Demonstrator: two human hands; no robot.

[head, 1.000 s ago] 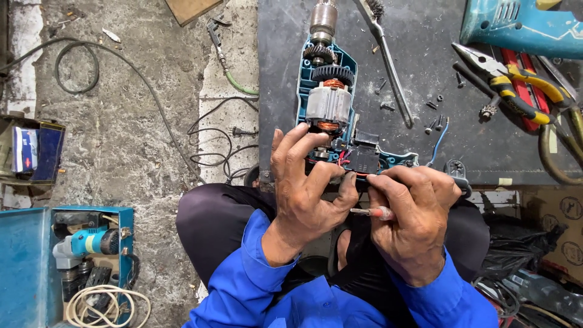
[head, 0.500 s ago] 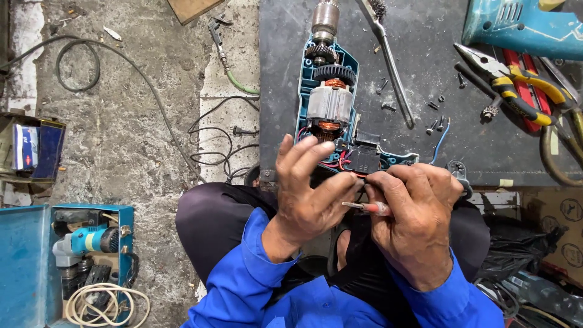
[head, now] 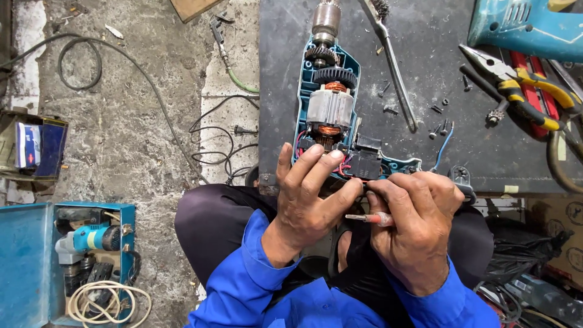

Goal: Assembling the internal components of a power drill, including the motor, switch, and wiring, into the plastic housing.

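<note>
Leftmost, an open blue metal case [head: 27, 261] sits on the concrete floor [head: 133, 140], holding a teal power drill [head: 85, 238] and a coiled white cord [head: 106, 304]. Black cable [head: 79, 45] loops across the floor above it. Centre: an opened teal electric drill with exposed gears and copper-wound motor [head: 331, 103] lies on the dark grey desk [head: 419, 73], chuck pointing away from the person. The left hand [head: 310, 197] grips the drill's handle end, fingers curled over the casing near the wiring. Just beside it, the right hand [head: 416, 212] is closed around a small red-handled screwdriver [head: 370, 218], tip pointing toward the left hand. Loose black screws [head: 438, 129] lie on the desk to the right. Further right, yellow-handled pliers [head: 522, 88] rest near a second teal tool housing [head: 528, 24].
</note>
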